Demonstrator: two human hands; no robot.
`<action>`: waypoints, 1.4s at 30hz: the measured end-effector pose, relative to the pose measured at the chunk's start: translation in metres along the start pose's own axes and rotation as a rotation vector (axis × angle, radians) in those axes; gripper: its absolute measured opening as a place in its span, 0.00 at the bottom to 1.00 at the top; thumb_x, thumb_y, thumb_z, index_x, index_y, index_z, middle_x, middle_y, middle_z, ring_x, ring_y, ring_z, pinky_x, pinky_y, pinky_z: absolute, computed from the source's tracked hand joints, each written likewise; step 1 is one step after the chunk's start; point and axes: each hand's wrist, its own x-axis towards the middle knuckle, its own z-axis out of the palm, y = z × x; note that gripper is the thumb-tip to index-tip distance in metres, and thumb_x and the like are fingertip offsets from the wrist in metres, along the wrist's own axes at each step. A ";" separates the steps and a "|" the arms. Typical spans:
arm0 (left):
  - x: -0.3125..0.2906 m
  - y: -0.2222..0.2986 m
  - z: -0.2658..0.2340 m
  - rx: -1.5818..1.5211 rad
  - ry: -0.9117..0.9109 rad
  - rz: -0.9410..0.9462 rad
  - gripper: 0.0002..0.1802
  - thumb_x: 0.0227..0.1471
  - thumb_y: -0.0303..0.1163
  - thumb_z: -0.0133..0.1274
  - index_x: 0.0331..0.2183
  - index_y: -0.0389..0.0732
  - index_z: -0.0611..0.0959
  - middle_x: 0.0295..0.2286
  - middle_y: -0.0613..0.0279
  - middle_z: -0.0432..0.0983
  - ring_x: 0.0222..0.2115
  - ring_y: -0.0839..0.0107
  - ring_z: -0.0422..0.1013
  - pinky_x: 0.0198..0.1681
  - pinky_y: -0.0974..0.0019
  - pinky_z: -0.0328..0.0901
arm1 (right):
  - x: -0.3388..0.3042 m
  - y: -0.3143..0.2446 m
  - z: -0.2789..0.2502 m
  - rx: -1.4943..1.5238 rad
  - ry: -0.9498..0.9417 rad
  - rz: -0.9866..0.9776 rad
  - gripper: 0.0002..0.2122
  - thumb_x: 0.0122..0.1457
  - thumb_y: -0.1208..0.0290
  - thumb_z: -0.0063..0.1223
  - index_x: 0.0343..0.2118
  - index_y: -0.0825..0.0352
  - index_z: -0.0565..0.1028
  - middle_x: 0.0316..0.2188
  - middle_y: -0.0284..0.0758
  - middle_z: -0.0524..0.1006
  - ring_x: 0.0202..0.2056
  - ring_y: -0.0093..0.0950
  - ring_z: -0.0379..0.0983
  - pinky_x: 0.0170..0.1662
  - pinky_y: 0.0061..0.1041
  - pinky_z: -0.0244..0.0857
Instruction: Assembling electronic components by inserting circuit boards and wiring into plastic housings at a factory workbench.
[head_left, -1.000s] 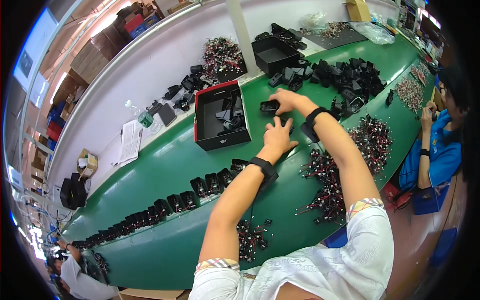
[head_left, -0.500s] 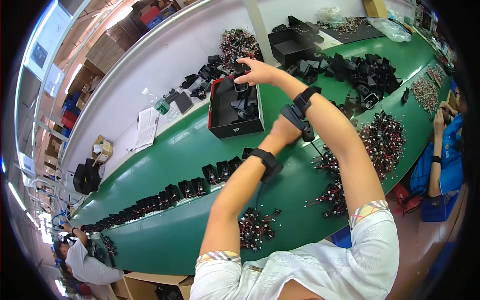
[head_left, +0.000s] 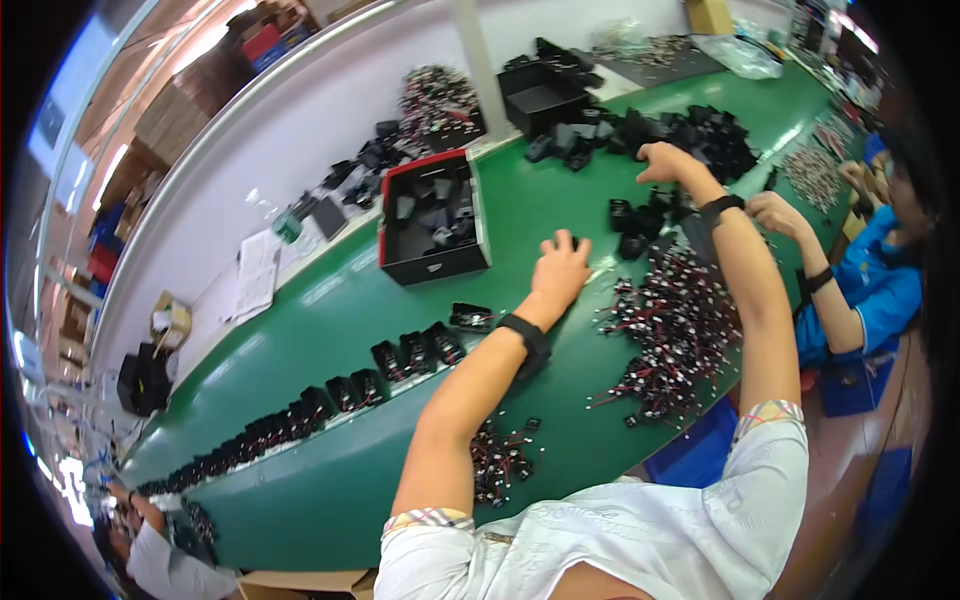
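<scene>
My left hand (head_left: 562,272) is low over the green table (head_left: 545,195), palm down with its fingers apart. A small dark spot shows between its fingertips; I cannot make out what it is. Farther right, my right hand (head_left: 672,165) reaches out with thumb and fingers apart, holding nothing I can see. It is beside a heap of black plastic housings (head_left: 710,140), and smaller black housings (head_left: 640,222) lie just below it. To the left of my left hand stands an open black box (head_left: 435,267) with a red rim and several black pieces inside.
A long row of black housings (head_left: 300,412) runs away to the left. Piles of small wired parts lie at right (head_left: 675,335) and near my left forearm (head_left: 500,465). A co-worker in a blue shirt (head_left: 880,270) sits close on the right. A bottle (head_left: 287,226) stands by the wall.
My right hand has moved from above the black box rightward to the heap of housings. My left hand now shows spread fingers. More pieces appear in the box, and the view has shifted.
</scene>
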 end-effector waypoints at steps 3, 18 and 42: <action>-0.012 0.002 0.000 0.007 0.004 -0.030 0.24 0.44 0.42 0.59 0.44 0.49 0.72 0.42 0.45 0.62 0.39 0.45 0.66 0.31 0.52 0.71 | -0.028 -0.005 0.009 -0.008 -0.222 0.092 0.46 0.34 0.45 0.66 0.58 0.64 0.63 0.50 0.48 0.71 0.51 0.42 0.68 0.53 0.35 0.62; -0.002 0.006 -0.005 -0.166 -0.048 -0.198 0.28 0.41 0.35 0.60 0.47 0.50 0.71 0.47 0.44 0.59 0.41 0.39 0.64 0.38 0.44 0.68 | -0.042 -0.046 0.040 0.159 -0.171 0.334 0.30 0.36 0.58 0.65 0.48 0.56 0.72 0.47 0.38 0.73 0.36 0.36 0.75 0.34 0.34 0.74; -0.010 -0.115 -0.161 -0.179 0.431 -0.025 0.25 0.46 0.35 0.54 0.48 0.39 0.70 0.43 0.45 0.69 0.42 0.47 0.67 0.47 0.55 0.63 | 0.040 -0.185 -0.036 0.230 -0.080 -0.385 0.27 0.45 0.52 0.61 0.44 0.69 0.73 0.40 0.44 0.76 0.42 0.36 0.74 0.45 0.30 0.68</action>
